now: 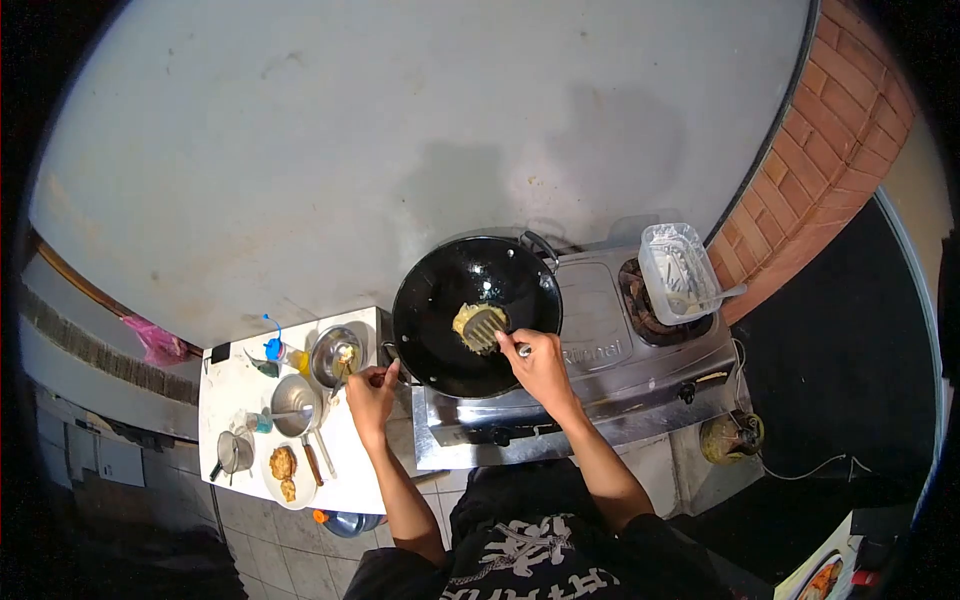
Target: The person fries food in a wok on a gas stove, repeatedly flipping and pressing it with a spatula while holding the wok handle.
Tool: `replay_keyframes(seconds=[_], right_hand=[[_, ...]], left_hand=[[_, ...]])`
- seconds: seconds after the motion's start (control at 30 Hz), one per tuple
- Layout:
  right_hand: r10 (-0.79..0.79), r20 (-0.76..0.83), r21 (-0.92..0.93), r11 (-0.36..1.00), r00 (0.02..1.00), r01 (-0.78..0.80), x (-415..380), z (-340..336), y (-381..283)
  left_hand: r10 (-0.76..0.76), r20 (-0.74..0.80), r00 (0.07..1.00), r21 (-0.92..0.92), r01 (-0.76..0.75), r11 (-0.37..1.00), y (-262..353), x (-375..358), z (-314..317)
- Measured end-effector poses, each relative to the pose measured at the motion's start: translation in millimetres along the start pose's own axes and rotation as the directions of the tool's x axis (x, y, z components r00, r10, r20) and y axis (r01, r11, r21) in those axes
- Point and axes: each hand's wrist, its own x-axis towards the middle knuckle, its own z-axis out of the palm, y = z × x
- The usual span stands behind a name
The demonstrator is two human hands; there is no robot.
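A black wok (430, 280) sits on the left side of the gas stove. In its middle lies a pale yellow fritter-like piece of food (467, 319), partly hidden under a slotted spatula (485, 327). My right hand (541, 368) is closed around the spatula's handle, over the wok's right front rim. My left hand (371, 402) is at the wok's left side, its fingers closed on the wok's side handle, which they partly cover.
Right of the wok, a clear plastic tub (676, 265) with a spoon rests on the other burner (640, 315). On the white table (350, 480) at left are a plate (309, 492) of browned food, a saucepan (290, 393), a metal bowl (318, 352), a strainer (236, 452) and a blue-capped bottle (275, 349).
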Motion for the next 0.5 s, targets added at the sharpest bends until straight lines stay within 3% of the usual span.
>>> replay_keyframes(seconds=[0.27, 0.33, 0.5], right_hand=[[-0.053, -0.030, 0.038, 0.998, 0.998, 0.054, 1.6, 1.5, 8.9], [0.034, 0.006, 0.022, 0.999, 0.999, -0.035, 1.0, 1.6, 8.8], [0.004, -0.031, -0.021, 1.000, 1.000, -0.005, 0.7, 6.2, 6.1]], left_hand=[[0.034, 0.020, 0.999, 0.055, -0.035, 0.998, 3.8, 1.1, -4.3], [0.053, 0.016, 0.998, 0.042, -0.054, 0.998, -6.8, 5.0, 0.8], [0.043, -0.013, 0.999, 0.011, -0.043, 0.999, -1.7, 0.2, -2.6]])
